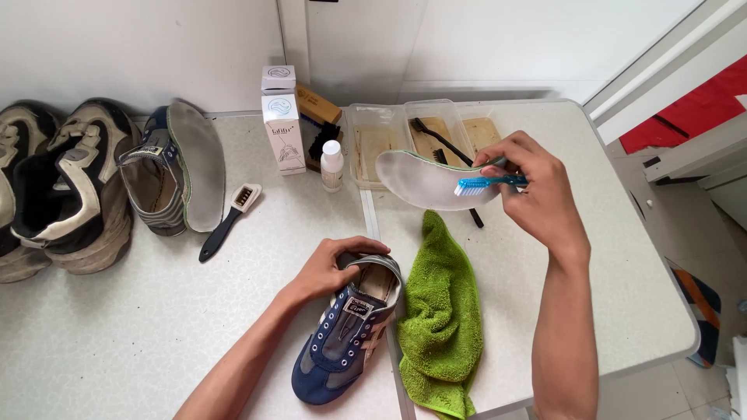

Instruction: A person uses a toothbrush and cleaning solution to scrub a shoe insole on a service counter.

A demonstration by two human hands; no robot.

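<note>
My left hand [336, 268] grips the heel collar of a blue sneaker [342, 342] that lies on the white table [117, 334], toe toward me. My right hand [537, 190] is raised above the table and holds both a pale grey insole [420, 180] and a blue toothbrush [486, 183], whose white bristles rest on the insole's right end. A green towel [443, 311] lies crumpled just right of the sneaker.
Along the far left stand two worn pale trainers [66, 194], a second blue sneaker [156, 179] with an insole [198, 163] leaning on it, and a black-handled brush [226, 224]. A white box [282, 124], a small white bottle [332, 165] and clear trays [373, 144] with brushes stand behind.
</note>
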